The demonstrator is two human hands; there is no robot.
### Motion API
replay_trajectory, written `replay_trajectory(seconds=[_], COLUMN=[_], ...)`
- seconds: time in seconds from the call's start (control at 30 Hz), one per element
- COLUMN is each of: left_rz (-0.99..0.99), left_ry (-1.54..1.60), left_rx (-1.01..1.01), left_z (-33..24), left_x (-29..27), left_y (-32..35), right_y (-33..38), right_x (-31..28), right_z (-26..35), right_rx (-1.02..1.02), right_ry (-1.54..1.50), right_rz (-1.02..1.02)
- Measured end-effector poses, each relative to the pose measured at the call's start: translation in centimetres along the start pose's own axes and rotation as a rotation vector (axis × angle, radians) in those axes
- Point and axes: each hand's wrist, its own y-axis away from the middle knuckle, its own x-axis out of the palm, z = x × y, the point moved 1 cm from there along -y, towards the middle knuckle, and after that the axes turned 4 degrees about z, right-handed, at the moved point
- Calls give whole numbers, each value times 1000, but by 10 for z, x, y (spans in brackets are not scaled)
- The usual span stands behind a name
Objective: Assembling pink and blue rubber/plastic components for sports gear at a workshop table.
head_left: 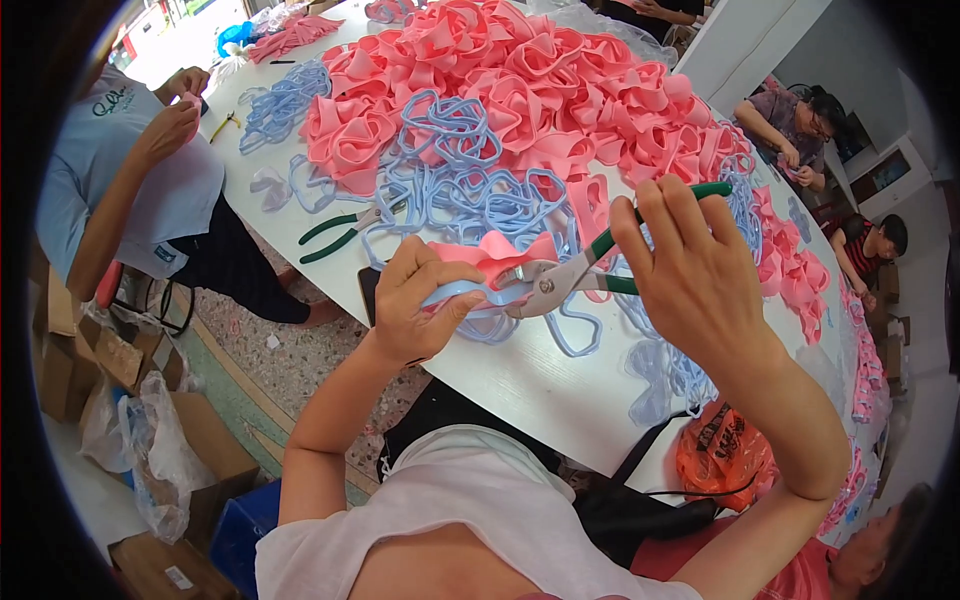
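Over the near edge of the table, my left hand [425, 305] is closed on a soft pink loop [500, 250] with a light-blue ring [455, 291] along it. My right hand [690, 270] grips green-handled pliers [560, 286]; its fingers wrap the upper handle, while the lower handle stands apart from it. The silver jaws are at the right end of the blue ring and pink loop, close to my left fingertips. Whether the jaws pinch the material is hard to see. Behind my hands lie tangled light-blue rings [480, 205].
A large heap of pink loops [480, 60] covers the far tabletop. Other green-handled pliers [345, 230] lie left of my hands. An orange plastic bag [715, 450] is at the lower right. Co-workers stand or sit around the table, one in a light-blue shirt [130, 130]. Cardboard boxes [200, 440] stand lower left.
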Motion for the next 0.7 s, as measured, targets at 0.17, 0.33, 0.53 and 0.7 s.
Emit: replay_trajectory(seconds=[0.17, 0.33, 0.53, 0.7], left_rz=[10, 6, 20, 38], left_ry=[16, 25, -10, 27], left_rx=[59, 27, 24, 31], left_z=[-2, -6, -4, -9], left_x=[3, 4, -2, 0], left_y=[-2, 2, 5, 1], right_y=[-5, -10, -2, -4], right_x=[-13, -16, -26, -28], right_z=[6, 9, 6, 9], right_rx=[-41, -36, -81, -105], right_ry=[163, 83, 400, 375], right_rz=[66, 200, 64, 104])
